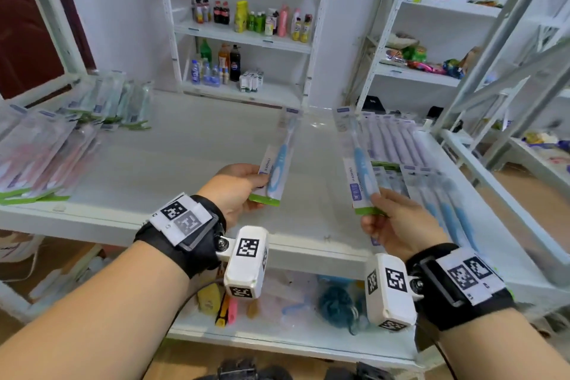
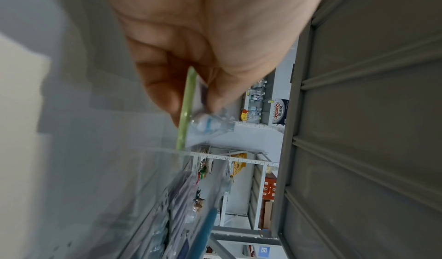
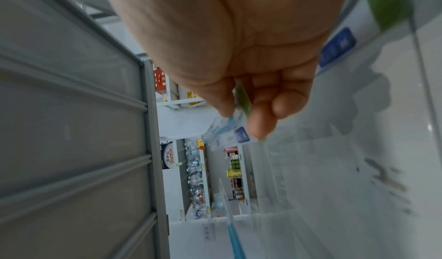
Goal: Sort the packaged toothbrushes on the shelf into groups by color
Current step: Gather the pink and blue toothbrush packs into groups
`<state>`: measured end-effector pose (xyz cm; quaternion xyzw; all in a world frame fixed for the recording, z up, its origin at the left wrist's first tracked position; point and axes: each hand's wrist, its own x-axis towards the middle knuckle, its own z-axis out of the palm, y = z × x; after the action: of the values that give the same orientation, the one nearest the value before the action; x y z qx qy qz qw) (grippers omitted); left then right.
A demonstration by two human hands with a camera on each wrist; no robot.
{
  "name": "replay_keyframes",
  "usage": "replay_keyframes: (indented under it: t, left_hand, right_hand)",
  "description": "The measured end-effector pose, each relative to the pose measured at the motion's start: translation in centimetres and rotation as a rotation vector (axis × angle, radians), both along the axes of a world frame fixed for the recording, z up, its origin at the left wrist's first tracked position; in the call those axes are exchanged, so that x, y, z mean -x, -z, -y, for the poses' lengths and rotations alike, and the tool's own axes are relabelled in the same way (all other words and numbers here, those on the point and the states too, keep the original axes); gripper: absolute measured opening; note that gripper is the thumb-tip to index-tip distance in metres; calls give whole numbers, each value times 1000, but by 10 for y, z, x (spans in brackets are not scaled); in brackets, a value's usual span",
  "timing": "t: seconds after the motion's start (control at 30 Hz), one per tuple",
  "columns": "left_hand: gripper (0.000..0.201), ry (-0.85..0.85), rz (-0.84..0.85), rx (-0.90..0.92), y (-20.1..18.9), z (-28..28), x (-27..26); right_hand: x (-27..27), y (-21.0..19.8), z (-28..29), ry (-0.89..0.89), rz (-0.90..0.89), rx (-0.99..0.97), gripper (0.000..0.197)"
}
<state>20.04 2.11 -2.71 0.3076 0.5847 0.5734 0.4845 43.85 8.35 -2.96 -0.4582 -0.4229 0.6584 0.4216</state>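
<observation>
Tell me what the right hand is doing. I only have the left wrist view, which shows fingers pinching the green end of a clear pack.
Observer: The right hand pinches a second blue toothbrush pack by its green end, over the shelf.
Operator: Is a pink group laid out anywhere?
Observer: Yes, a pink group lies at the shelf's left end.
Operator: And where do blues go?
Observer: A blue group lies on the right, next to the right hand.
</observation>
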Motion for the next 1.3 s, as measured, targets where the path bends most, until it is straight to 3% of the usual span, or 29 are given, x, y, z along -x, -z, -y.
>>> replay_keyframes:
  t: [0.37,0.57,1.3]
  left_hand:
    - [26,-9,17,69,-6,-4,-51]
    - [27,46,43,88,-5,-3,-72]
    - [23,236,30,157,0,-45,-136]
  right_hand:
    - [-85,8,9,15,-134,29,23]
    - [-108,14,12,125,-126,89,8]
    - [-105,32,13,286,-40,116,13]
